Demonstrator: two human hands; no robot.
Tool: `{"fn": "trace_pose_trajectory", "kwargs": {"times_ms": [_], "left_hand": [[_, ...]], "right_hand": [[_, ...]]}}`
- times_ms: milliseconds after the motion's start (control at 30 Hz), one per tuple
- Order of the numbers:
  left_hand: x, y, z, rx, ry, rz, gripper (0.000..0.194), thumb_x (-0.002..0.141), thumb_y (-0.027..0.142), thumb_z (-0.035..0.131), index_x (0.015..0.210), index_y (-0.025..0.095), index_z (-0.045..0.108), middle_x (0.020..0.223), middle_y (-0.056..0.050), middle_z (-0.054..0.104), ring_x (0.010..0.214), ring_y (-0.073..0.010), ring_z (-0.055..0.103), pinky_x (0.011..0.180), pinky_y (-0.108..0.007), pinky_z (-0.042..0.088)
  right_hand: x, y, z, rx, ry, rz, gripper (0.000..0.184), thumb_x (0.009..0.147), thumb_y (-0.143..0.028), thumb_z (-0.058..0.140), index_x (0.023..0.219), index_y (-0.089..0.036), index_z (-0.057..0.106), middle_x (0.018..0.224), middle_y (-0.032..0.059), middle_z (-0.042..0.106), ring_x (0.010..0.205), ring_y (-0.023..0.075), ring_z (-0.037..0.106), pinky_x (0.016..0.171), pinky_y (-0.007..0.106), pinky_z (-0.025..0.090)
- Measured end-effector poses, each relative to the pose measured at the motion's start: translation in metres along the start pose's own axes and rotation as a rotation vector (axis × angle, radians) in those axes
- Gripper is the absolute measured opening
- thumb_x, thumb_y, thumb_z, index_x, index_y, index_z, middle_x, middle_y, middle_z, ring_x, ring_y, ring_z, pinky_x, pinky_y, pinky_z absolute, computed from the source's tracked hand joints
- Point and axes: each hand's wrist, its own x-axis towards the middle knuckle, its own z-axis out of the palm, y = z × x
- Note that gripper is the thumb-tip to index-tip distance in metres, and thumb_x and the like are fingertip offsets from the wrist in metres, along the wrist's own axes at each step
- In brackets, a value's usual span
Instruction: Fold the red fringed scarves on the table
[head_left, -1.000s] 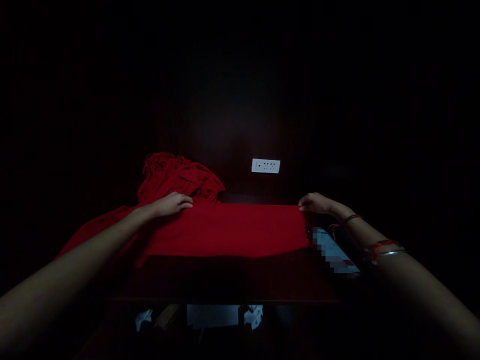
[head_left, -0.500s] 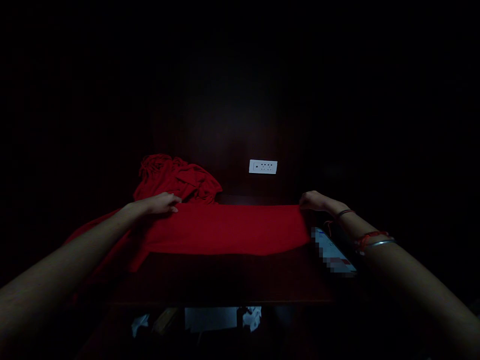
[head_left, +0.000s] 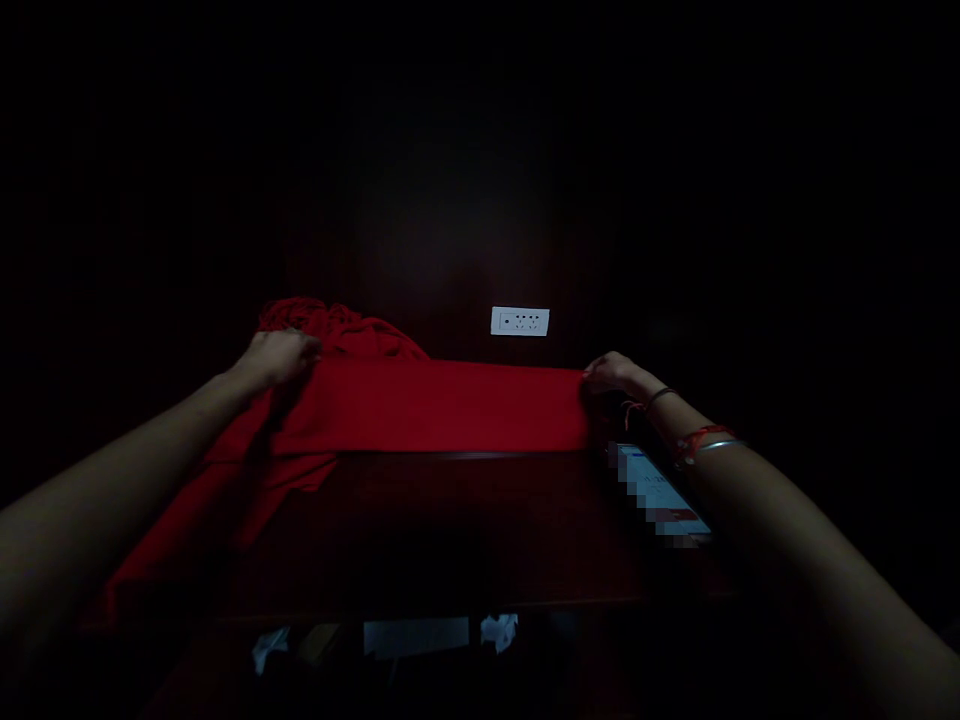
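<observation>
A long red cloth (head_left: pixel 442 405) lies stretched across a dark wooden table (head_left: pixel 450 530). My left hand (head_left: pixel 276 357) is closed on the cloth's upper edge at the left, where the fabric bunches into a heap behind it and trails off the table's left side. My right hand (head_left: pixel 611 372) pinches the cloth's upper right corner. The stretch between both hands is raised and taut. Red thread and bangles sit on my right wrist.
A white wall socket plate (head_left: pixel 520 321) is on the dark panel behind the table. A phone with a lit screen (head_left: pixel 658 492) lies on the table under my right forearm. Pale objects (head_left: pixel 416 635) show below the table's front edge. The room is very dark.
Both hands went from lying on the cloth to gripping its far edge and have lifted it up and away from me. The cloth's near edge has slid back, baring more table.
</observation>
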Motion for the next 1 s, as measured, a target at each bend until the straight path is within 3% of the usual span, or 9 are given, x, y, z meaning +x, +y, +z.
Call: {"fn": "trace_pose_trajectory", "kwargs": {"times_ms": [133,200,333,500,633,767,867,933,1000], "left_hand": [[0.01,-0.003,-0.018,0.017,0.271,-0.053,0.03,0.078,0.021,0.034,0.101,0.006,0.047,0.099,-0.008,0.048,0.088,-0.0186,0.043,0.076,-0.028,0.03],[0.005,-0.001,-0.015,0.005,0.263,0.06,0.029,0.079,0.019,0.033,0.101,0.006,0.047,0.098,-0.005,0.047,0.088,-0.0151,0.042,0.078,-0.025,0.029],[-0.031,0.026,0.008,-0.119,0.01,0.391,0.025,0.08,0.022,0.033,0.094,0.011,0.051,0.09,-0.002,0.049,0.081,-0.0107,0.042,0.078,-0.02,0.028],[-0.089,0.084,0.034,-0.271,-0.215,0.653,0.023,0.074,0.011,0.036,0.085,0.019,0.055,0.085,-0.001,0.052,0.08,-0.0124,0.046,0.076,-0.021,0.03],[-0.101,0.105,0.034,-0.315,-0.389,0.723,0.025,0.065,0.006,0.041,0.08,0.021,0.055,0.077,0.001,0.055,0.07,-0.0123,0.049,0.066,-0.02,0.034],[-0.081,0.114,0.016,-0.353,-0.585,0.659,0.014,0.072,0.024,0.044,0.079,0.02,0.056,0.07,0.002,0.057,0.063,-0.0111,0.05,0.059,-0.018,0.036],[-0.059,0.144,0.012,-0.421,-0.38,0.621,0.031,0.081,0.035,0.03,0.088,0.019,0.055,0.082,-0.001,0.058,0.075,-0.0125,0.052,0.069,-0.021,0.036],[-0.047,0.176,0.023,-0.421,-0.201,0.543,0.037,0.082,0.039,0.026,0.096,0.017,0.053,0.099,-0.006,0.054,0.09,-0.0165,0.048,0.079,-0.026,0.034],[-0.039,0.208,0.043,-0.419,-0.14,0.432,0.044,0.082,0.043,0.023,0.109,0.017,0.046,0.116,-0.01,0.043,0.104,-0.0209,0.04,0.084,-0.033,0.03]], "right_hand": [[0.014,-0.011,-0.015,-0.071,0.277,0.031,0.031,0.08,-0.02,0.036,0.1,-0.003,0.051,0.089,0.0123,0.059,0.072,0.0107,0.055,0.066,0.023,0.042],[0.008,-0.007,-0.017,-0.122,0.33,0.004,0.032,0.08,-0.021,0.034,0.104,-0.005,0.05,0.098,0.0128,0.055,0.085,0.0139,0.051,0.075,0.026,0.039],[-0.024,0.025,0.006,-0.232,0.281,-0.038,0.024,0.073,-0.01,0.041,0.089,-0.006,0.059,0.097,0.0138,0.055,0.091,0.0183,0.049,0.08,0.027,0.034],[-0.057,0.07,0.051,-0.545,-0.107,0.114,0.026,0.074,-0.011,0.038,0.088,-0.008,0.06,0.09,0.0143,0.059,0.083,0.0194,0.055,0.066,0.023,0.039],[-0.066,0.076,0.055,-0.612,-0.152,0.16,0.028,0.075,-0.01,0.035,0.088,-0.007,0.06,0.088,0.0172,0.059,0.08,0.0221,0.057,0.059,0.024,0.041],[-0.065,0.058,0.045,-0.652,-0.113,0.149,0.031,0.075,-0.008,0.033,0.089,-0.007,0.061,0.091,0.0185,0.058,0.085,0.0248,0.054,0.062,0.029,0.041],[-0.062,0.027,0.052,-0.667,-0.059,0.113,0.033,0.077,-0.01,0.03,0.093,-0.008,0.059,0.102,0.0192,0.052,0.097,0.0262,0.045,0.07,0.033,0.039],[-0.063,-0.001,0.068,-0.632,-0.064,0.021,0.031,0.078,-0.016,0.032,0.095,-0.01,0.058,0.106,0.0176,0.048,0.101,0.0249,0.041,0.076,0.032,0.036],[-0.066,-0.029,0.092,-0.505,-0.113,-0.11,0.035,0.082,-0.028,0.029,0.101,-0.012,0.055,0.11,0.0153,0.046,0.101,0.0226,0.041,0.08,0.031,0.034]]}}
